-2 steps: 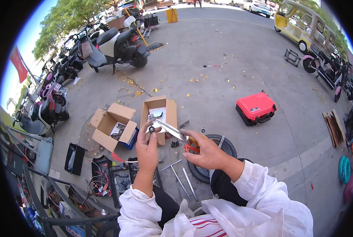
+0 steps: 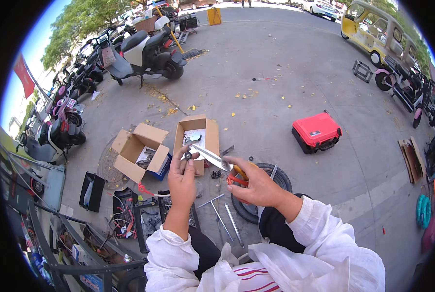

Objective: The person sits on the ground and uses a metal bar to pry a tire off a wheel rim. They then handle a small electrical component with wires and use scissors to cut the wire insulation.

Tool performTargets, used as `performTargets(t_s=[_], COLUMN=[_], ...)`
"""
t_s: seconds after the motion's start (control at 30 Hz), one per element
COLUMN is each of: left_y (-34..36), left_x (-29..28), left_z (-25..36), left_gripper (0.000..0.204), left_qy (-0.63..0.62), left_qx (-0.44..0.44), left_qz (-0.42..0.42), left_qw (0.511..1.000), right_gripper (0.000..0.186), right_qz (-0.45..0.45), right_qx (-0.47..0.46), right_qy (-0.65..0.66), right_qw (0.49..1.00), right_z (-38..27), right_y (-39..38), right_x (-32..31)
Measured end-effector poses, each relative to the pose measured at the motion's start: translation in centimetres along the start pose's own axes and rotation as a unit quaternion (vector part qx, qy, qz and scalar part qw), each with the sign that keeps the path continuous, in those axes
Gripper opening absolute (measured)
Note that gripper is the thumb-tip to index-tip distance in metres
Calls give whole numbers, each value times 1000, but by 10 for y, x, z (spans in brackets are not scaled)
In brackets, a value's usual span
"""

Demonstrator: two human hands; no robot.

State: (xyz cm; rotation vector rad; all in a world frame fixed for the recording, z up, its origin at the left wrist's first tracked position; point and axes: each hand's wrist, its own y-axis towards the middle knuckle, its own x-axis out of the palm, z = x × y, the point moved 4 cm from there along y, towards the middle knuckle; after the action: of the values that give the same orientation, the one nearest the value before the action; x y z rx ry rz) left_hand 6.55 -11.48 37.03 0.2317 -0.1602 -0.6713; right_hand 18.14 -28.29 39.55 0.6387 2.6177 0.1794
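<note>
My left hand is raised in front of me, its fingers closed on a small dark round part with a hole in its middle. Scissors with pale metal blades and orange-red handles are in my right hand. Their blades point left, the tips close to the fingers of my left hand. Whether the blades touch the round part, I cannot tell. Beyond my hands stand two open cardboard boxes, one on the left and one in the middle, with metal parts and paper inside.
On the ground lie a black tyre, a T-handled tool, a metal rod and black trays with parts and wires. A red hard case sits to the right. A scooter is parked at the far left.
My right hand has shifted slightly, and more of the orange scissor handle shows. My left hand keeps its grip on the round part.
</note>
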Motion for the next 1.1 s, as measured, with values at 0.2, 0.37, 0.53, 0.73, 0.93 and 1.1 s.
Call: performTargets(t_s=[0.2,0.37,0.53,0.73,0.93,1.1], left_y=[7,5,4,5,4,4], left_x=[-6,-10,-7,-5,-4,-3], left_z=[-1,5,9,7,8,6], left_gripper=[36,35,35,33,30,31], left_qy=[23,61,37,63,146,140], left_qx=[20,57,72,75,119,119], left_qz=[19,25,19,17,29,18], left_qw=[999,996,997,995,982,983], right_gripper=[51,55,52,54,53,53], right_qz=[21,19,19,49,59,60], right_qx=[-22,-18,-14,-53,-65,-55], right_qy=[-38,-106,-73,-75,-100,-92], right_qw=[999,994,997,995,991,992], right_z=[-1,-4,3,3,5,4], right_y=[1,1,2,0,-1,-3], right_x=[3,9,9,10,10,11])
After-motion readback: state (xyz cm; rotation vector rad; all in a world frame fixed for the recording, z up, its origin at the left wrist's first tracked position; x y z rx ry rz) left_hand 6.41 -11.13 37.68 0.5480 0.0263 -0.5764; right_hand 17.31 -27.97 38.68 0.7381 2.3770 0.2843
